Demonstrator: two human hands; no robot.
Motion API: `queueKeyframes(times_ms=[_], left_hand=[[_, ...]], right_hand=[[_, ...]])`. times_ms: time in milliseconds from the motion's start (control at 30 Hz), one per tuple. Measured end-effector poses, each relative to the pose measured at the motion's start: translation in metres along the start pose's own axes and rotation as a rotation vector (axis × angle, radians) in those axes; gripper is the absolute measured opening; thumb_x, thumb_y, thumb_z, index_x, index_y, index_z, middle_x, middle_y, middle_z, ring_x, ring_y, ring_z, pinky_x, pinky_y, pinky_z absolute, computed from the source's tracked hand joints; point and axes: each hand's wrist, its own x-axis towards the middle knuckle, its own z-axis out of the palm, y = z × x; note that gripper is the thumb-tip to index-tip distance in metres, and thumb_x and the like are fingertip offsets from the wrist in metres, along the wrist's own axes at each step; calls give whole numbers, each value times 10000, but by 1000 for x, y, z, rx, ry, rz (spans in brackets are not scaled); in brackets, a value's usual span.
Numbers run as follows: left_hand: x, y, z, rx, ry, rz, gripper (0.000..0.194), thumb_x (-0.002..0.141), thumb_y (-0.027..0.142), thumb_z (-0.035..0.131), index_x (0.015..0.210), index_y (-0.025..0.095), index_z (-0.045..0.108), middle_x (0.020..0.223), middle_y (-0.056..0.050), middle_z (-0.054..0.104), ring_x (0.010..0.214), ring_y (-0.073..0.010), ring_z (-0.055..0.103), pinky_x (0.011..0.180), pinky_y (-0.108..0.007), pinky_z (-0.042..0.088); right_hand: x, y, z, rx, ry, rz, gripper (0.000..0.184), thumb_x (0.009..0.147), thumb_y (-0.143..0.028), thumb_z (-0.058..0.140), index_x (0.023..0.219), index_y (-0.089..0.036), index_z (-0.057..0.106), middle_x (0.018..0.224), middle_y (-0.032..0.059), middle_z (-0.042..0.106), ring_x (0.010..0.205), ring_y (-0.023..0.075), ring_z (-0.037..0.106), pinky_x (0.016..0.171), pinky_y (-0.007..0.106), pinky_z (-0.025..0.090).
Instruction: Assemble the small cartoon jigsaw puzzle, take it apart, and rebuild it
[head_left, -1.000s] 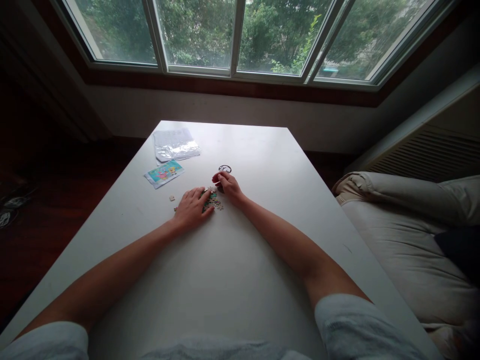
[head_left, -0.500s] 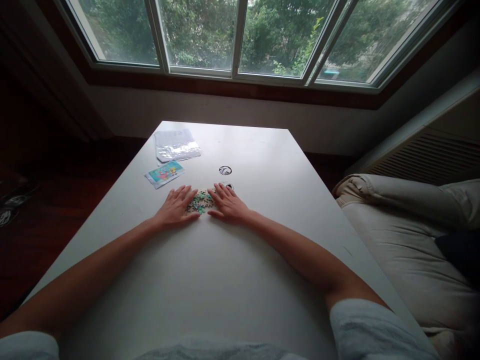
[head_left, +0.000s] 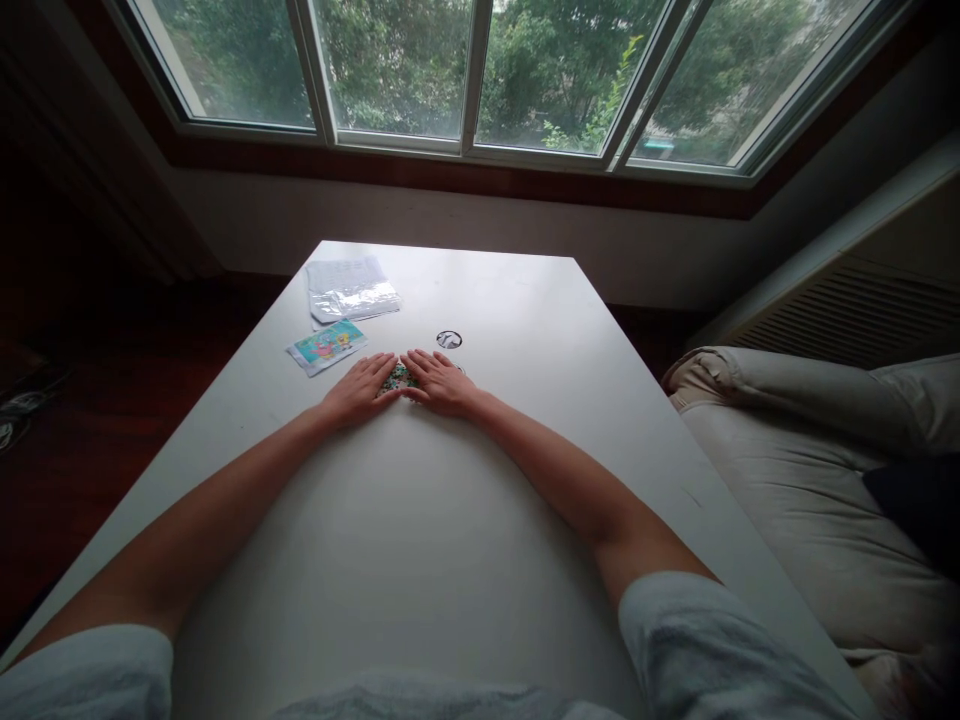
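Observation:
Between my hands lies a heap of small jigsaw puzzle pieces (head_left: pixel 397 380), some green, some pale. My left hand (head_left: pixel 363 388) rests on the heap's left side with its fingers stretched out. From the right, my right hand (head_left: pixel 439 382) lies flat over the heap's other side, fingers extended as well. The two thumbs nearly meet at the near edge of the pieces. Part of the heap is hidden under both palms. Just beyond the right hand is a round black-and-white item (head_left: pixel 449 340); another rounded edge peeks out beside that hand, mostly covered.
The white table (head_left: pixel 420 560) carries a colourful cartoon picture card (head_left: pixel 328 347) left of my hands. Behind it lies a clear plastic sleeve with paper (head_left: pixel 352 290). A beige sofa (head_left: pixel 795 480) stands along the right side, and a window is beyond the table.
My right hand has come down from a raised, curled pose to lie flat at the pieces. Both hands have closed in, pushing the heap tighter and slightly away from me.

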Motion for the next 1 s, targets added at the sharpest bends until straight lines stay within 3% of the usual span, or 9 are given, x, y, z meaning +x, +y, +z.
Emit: queueKeyframes(times_ms=[167, 333, 600, 833, 1000], left_hand=[[12, -4, -3, 0, 111, 10, 643, 982, 558, 453, 1503, 181, 454, 1462, -150, 509, 1341, -319, 437, 1161, -482, 312], [14, 4, -13, 30, 161, -1, 448, 945, 495, 539, 1304, 242, 624, 1216, -113, 594, 1132, -309, 523, 1039, -472, 399], [11, 15, -23, 29, 140, -50, 292, 941, 428, 542, 1136, 238, 645, 1046, -79, 616, 978, -266, 608, 826, -371, 473], [11, 19, -24, 46, 120, -97, 250, 938, 457, 551, 1032, 236, 620, 995, -71, 644, 916, -255, 621, 746, -346, 445], [9, 22, -23, 60, 136, -118, 290, 1017, 408, 396, 967, 231, 620, 953, -73, 662, 893, -244, 614, 737, -345, 423]], right_hand=[[-3, -1, -5, -28, 164, 7, 739, 999, -645, 372, 1554, -158, 375, 1516, 164, 489, 1412, 288, 410, 1159, 435, 298], [-10, -9, -12, -103, 257, 108, 695, 931, -690, 493, 1382, -169, 574, 1287, 172, 589, 1212, 316, 494, 1061, 460, 339], [-8, -17, -15, -108, 202, 99, 632, 883, -688, 581, 1282, -199, 616, 1201, 142, 560, 1150, 300, 460, 1003, 427, 358], [-5, -21, -12, -105, 179, 6, 358, 980, -508, 542, 1111, -189, 635, 1105, 110, 610, 1050, 241, 520, 903, 340, 399], [-2, -25, -10, -153, 156, 51, 254, 1036, -366, 454, 1054, -185, 632, 1027, 93, 663, 957, 206, 588, 822, 296, 389]])
